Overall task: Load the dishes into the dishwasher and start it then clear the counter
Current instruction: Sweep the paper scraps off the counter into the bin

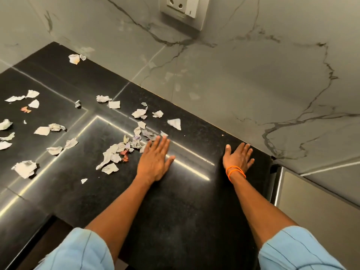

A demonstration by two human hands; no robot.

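Observation:
Torn and crumpled paper scraps (116, 152) lie scattered over the black stone counter (185, 201), thickest in a loose heap just left of my left hand. My left hand (155, 160) lies flat on the counter, fingers straight, its edge touching that heap. My right hand (238, 157) rests flat and spread near the counter's back right corner, with orange threads round the wrist and no scrap beside it. Other scraps (25, 168) lie farther left and at the back (75, 59). No dishes or dishwasher are in view.
A grey marbled wall (233, 84) rises behind the counter, with a socket plate (183, 8) high up. The counter ends at the right against a steel surface (311, 195). A dark gap (39, 240) opens below the counter's front edge at the lower left.

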